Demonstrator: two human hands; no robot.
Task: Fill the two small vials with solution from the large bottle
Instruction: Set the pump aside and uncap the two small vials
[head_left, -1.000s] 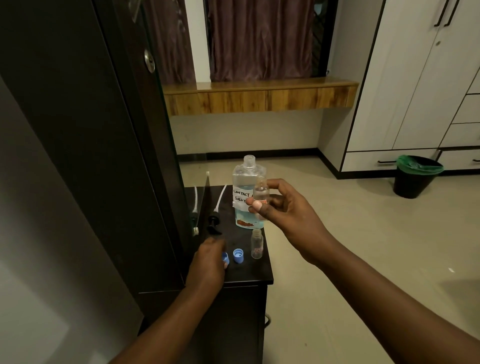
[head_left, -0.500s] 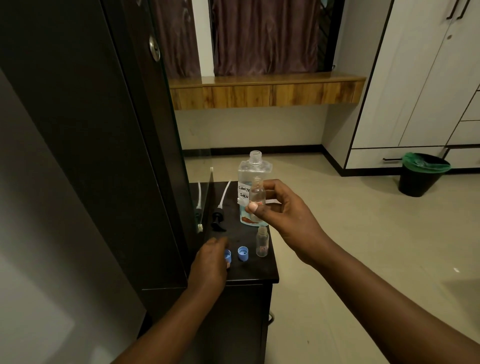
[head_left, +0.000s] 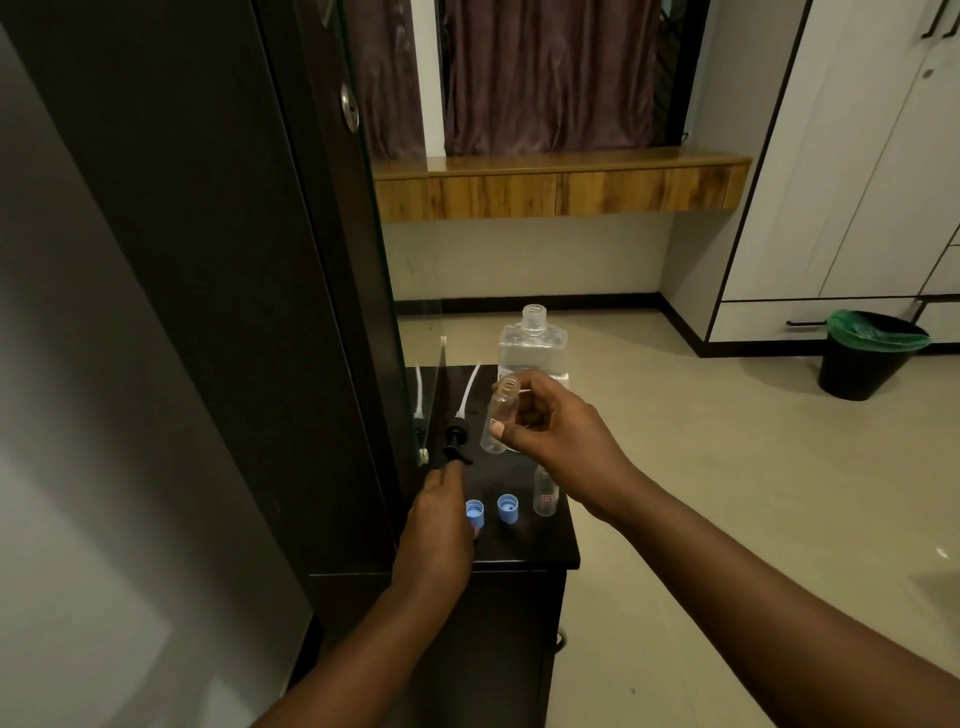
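Since half a second ago: held vial (head_left: 500, 415) now tilted, mouth toward 1 o'clock, where it stood upright before; left hand (head_left: 435, 530) reaching further up toward the black pump head (head_left: 456, 441), fingertips just short of it, off the blue cap.

Right hand (head_left: 556, 431) clamped on the held vial, thumb and fingers pinching its clear body; contents not discernible. Left hand fingers loosely extended, holding nothing.

Large bottle (head_left: 533, 353) upright at 12 o'clock behind the right hand, uncapped, clear liquid inside. Second vial (head_left: 544, 496) upright at 6 o'clock of the right hand, uncapped, fill unclear. Two blue caps (head_left: 491, 509) lying side by side at 9 o'clock of that vial.

All on a dark bench (head_left: 519, 551) beside a dark cabinet (head_left: 208, 260). Beige floor (head_left: 701, 493), wooden ledge (head_left: 561, 187) under curtains, black bin (head_left: 867, 356) with green liner at 2 o'clock.
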